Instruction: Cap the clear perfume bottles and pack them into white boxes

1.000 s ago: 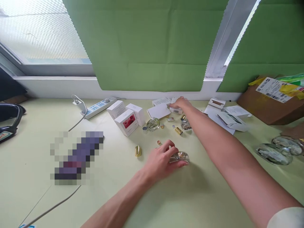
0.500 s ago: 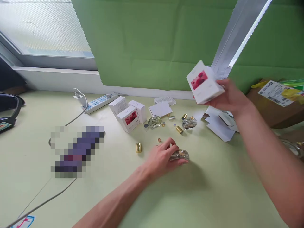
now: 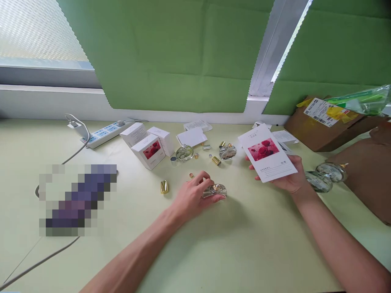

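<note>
My left hand [image 3: 195, 193] is closed around a clear glass perfume bottle [image 3: 217, 190] that rests on the table near the middle. In my right hand [image 3: 291, 173], raised above the table on the right, is a white box [image 3: 269, 156] with a red rose picture, its printed face turned toward me. A gold cap [image 3: 164, 187] stands left of my left hand, and a small ring-like piece [image 3: 191, 175] lies just behind it. Farther back are a second bottle [image 3: 185, 153] and a third bottle [image 3: 227, 151], with another gold cap [image 3: 216, 161] between them.
White boxes [image 3: 149, 151] stand at back left beside a power strip [image 3: 105, 133]. A blurred-out object [image 3: 79, 195] and a cable lie on the left. Brown cardboard boxes [image 3: 320, 132] fill the right, with more glass bottles [image 3: 331, 171] beside them.
My right hand has lowered the white box and turned its rose face more toward me. The view has swung right, showing more bottles there. My left hand keeps its hold on the bottle.
</note>
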Demonstrator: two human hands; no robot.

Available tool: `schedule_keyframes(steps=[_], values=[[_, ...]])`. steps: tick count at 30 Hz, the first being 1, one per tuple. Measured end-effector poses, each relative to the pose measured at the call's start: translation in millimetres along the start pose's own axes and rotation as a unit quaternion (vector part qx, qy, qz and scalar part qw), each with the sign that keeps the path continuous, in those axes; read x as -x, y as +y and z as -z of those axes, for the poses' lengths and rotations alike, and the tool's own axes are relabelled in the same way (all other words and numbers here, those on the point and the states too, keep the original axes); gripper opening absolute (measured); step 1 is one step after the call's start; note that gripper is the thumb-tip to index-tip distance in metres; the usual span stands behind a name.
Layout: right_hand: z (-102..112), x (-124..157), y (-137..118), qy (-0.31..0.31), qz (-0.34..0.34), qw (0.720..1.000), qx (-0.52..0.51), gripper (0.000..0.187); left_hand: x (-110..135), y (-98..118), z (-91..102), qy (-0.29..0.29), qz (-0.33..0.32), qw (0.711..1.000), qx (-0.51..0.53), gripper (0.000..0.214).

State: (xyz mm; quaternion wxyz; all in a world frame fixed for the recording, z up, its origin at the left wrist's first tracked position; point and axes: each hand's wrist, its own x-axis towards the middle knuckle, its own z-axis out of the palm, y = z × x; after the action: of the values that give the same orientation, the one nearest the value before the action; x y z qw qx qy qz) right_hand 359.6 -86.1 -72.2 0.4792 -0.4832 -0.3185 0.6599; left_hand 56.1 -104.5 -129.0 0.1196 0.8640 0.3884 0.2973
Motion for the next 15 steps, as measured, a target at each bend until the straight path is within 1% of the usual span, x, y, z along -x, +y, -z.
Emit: schedule_keyframes(steps=[1,3,5,6,7,8,9,10,11,12,13,14,15], values=[[0.3,4.9,2.1,0.023,-0.013,1.000,-0.009,0.064,0.0,-0.2,0.0,-0.001,-0.001,1.000,0.000,0.040],[8.0,14.3,7.6,0.042,-0.036,0.998,-0.005,0.060,0.0,0.1,0.1,-0.002,-0.001,1.000,0.003,0.040],[25.4,22.4,13.8,0.027,-0.062,0.997,0.034,0.056,0.1,1.0,0.4,0.000,-0.001,1.000,0.006,0.041],[36.3,25.9,16.7,0.018,-0.075,0.994,0.072,0.051,0.2,1.6,0.6,0.000,-0.002,1.000,0.006,0.041],[47.2,29.0,19.3,0.016,-0.070,0.991,0.112,0.047,0.2,2.3,1.0,0.001,-0.001,1.000,0.004,0.042],[57.0,31.8,21.6,0.024,-0.048,0.987,0.153,0.048,0.1,3.0,1.4,0.001,0.000,1.000,-0.001,0.043],[64.3,34.4,23.9,0.066,-0.014,0.977,0.201,0.051,0.1,3.7,2.0,0.000,0.003,1.000,-0.007,0.044],[68.4,36.6,26.4,0.116,0.021,0.959,0.259,0.057,-0.1,4.3,2.6,-0.001,0.008,1.000,-0.013,0.046],[68.7,38.6,29.6,0.165,0.054,0.931,0.322,0.064,-0.2,4.7,3.2,-0.002,0.013,1.000,-0.019,0.047],[65.3,40.2,33.5,0.202,0.078,0.896,0.388,0.071,-0.4,4.9,3.5,-0.004,0.019,1.000,-0.022,0.048],[58.8,41.3,38.3,0.216,0.092,0.861,0.452,0.076,-0.4,4.8,3.5,-0.008,0.022,0.999,-0.023,0.047],[50.1,42.0,43.9,0.209,0.101,0.830,0.508,0.079,-0.5,4.4,3.3,-0.015,0.023,0.999,-0.023,0.045],[40.4,42.2,49.9,0.187,0.106,0.804,0.554,0.081,-0.4,3.8,2.8,-0.020,0.023,0.999,-0.023,0.042]])
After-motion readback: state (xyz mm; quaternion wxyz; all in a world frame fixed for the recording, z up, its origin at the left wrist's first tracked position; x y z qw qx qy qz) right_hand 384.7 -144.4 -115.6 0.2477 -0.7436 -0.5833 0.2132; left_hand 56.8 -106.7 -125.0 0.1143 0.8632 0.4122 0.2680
